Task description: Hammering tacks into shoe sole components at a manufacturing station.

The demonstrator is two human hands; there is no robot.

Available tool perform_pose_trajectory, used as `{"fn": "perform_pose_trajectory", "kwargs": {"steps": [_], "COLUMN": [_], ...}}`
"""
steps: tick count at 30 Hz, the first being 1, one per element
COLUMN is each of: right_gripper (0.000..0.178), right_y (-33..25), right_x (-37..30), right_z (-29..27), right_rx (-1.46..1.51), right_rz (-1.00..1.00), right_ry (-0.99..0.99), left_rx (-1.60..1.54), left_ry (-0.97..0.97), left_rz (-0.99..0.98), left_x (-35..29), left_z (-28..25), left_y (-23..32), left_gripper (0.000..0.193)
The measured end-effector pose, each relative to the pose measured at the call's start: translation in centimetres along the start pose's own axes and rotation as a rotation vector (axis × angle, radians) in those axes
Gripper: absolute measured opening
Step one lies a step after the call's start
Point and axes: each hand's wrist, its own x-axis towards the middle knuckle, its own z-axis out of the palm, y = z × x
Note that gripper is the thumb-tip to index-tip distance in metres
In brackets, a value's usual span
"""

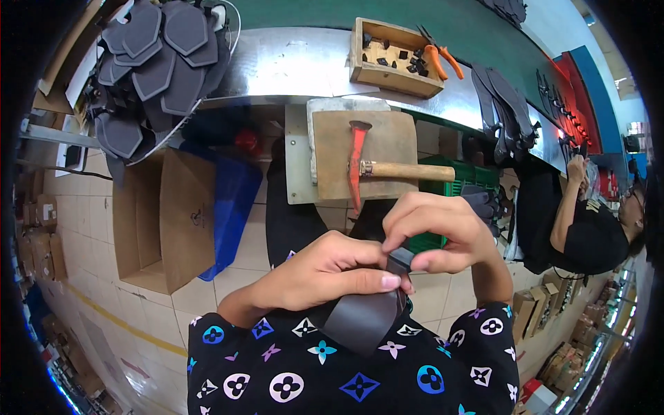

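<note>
Close to my body, my left hand grips a dark grey, smooth flat piece that looks like leather, its thumb pressed on top. My right hand pinches a narrow dark end of it between thumb and fingers, right beside the left fingertips. What exactly lies between the right fingers is partly hidden. Beyond my hands, a hammer with a red head and wooden handle rests on a brown square board.
A wooden tray holds small black parts and orange-handled pliers on the metal bench. Grey shaped pieces pile up at left, above a cardboard box and blue bin. At right, another person works near hanging straps.
</note>
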Motion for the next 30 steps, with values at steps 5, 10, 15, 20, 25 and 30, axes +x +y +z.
{"fn": "perform_pose_trajectory", "kwargs": {"steps": [5,10,15,20,25,30], "right_gripper": [0.028,0.025,0.032,0.021,0.053,0.040], "right_y": [-1.1,-2.4,-1.1,5.3,12.7,13.8], "right_x": [1.5,1.8,-1.3,-8.5,-22.8,-21.8], "right_z": [0.0,-0.5,-5.2,-15.8,-28.3,-29.9], "right_rx": [0.106,0.038,-0.464,-0.918,-1.312,-1.149], "right_rz": [-0.162,-0.186,0.012,0.463,0.943,0.890], "right_ry": [-0.318,-0.375,0.124,0.856,1.130,0.801], "left_rx": [0.096,0.117,-0.158,0.354,1.058,1.616], "left_ry": [-0.278,-0.439,-0.057,0.637,0.981,1.034], "left_rz": [0.031,0.008,-0.224,0.238,0.117,0.415], "left_x": [-0.2,0.8,2.9,4.1,8.9,11.6], "left_z": [-0.9,-1.1,-3.5,-8.2,-18.8,-17.8], "left_y": [-0.1,0.3,0.5,1.8,7.5,7.0], "left_gripper": [0.024,0.028,0.032,0.031,0.038,0.045]}}
